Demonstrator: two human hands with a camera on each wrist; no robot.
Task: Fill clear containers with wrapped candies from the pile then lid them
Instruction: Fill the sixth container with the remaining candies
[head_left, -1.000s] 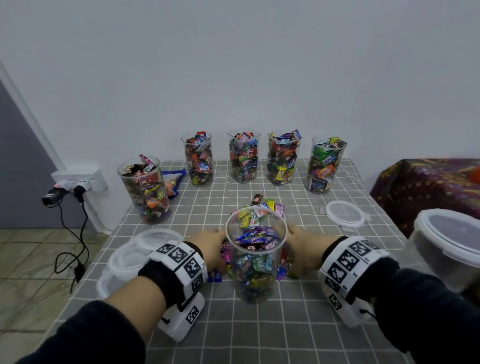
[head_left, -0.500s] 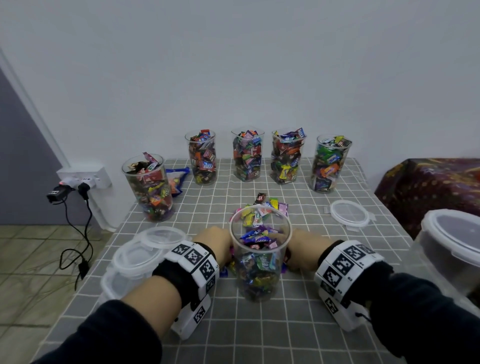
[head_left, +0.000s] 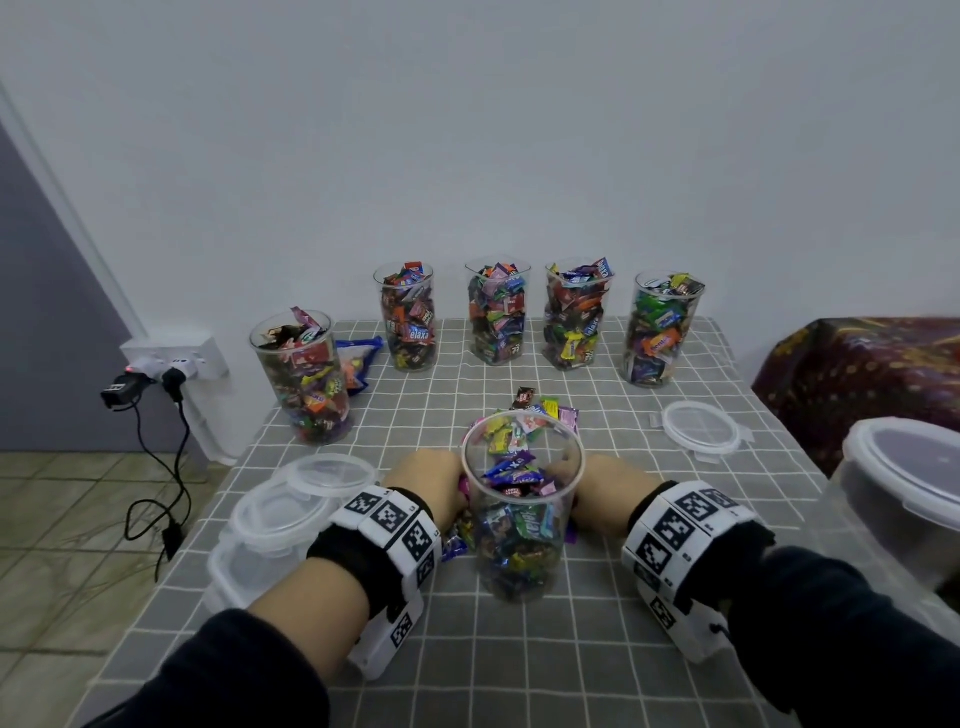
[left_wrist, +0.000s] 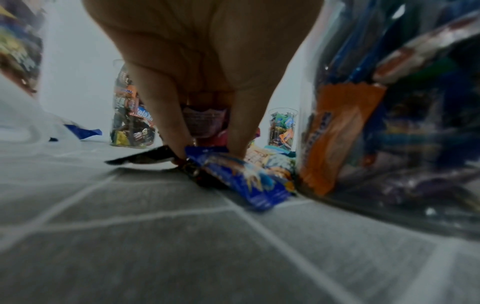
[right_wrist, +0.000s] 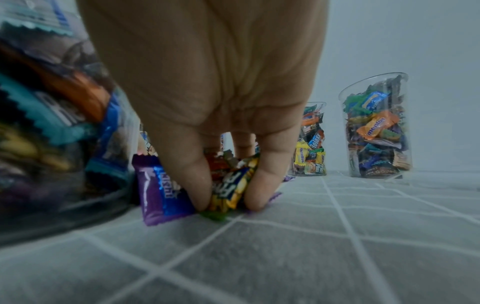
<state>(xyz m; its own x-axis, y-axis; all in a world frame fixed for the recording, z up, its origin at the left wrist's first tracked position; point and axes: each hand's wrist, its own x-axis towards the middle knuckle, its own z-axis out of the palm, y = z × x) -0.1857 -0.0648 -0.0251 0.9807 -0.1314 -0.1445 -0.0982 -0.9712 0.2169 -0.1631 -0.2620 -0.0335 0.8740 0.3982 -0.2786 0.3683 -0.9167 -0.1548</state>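
A clear container (head_left: 522, 525), about half full of wrapped candies, stands at the table's centre. The loose candy pile (head_left: 543, 410) lies just behind and around it. My left hand (head_left: 431, 483) is down in the pile at the container's left. In the left wrist view that left hand (left_wrist: 207, 158) grips candies, with a pink wrapper (left_wrist: 203, 123) in the palm and a blue one (left_wrist: 241, 179) at the fingertips. My right hand (head_left: 597, 483) is at the container's right. In the right wrist view the right hand (right_wrist: 228, 203) pinches a yellow candy (right_wrist: 231, 189), next to a purple candy (right_wrist: 161, 191).
Several full containers stand along the back (head_left: 496, 312), with one more at the left (head_left: 304, 379). Lids are stacked at the front left (head_left: 291, 514), and a single lid (head_left: 701, 426) lies to the right. A large lidded tub (head_left: 909, 483) is at the right edge. A power strip (head_left: 171, 358) with cables hangs off the left.
Both hands stay low in the pile on either side of the container. The head view has shifted slightly.
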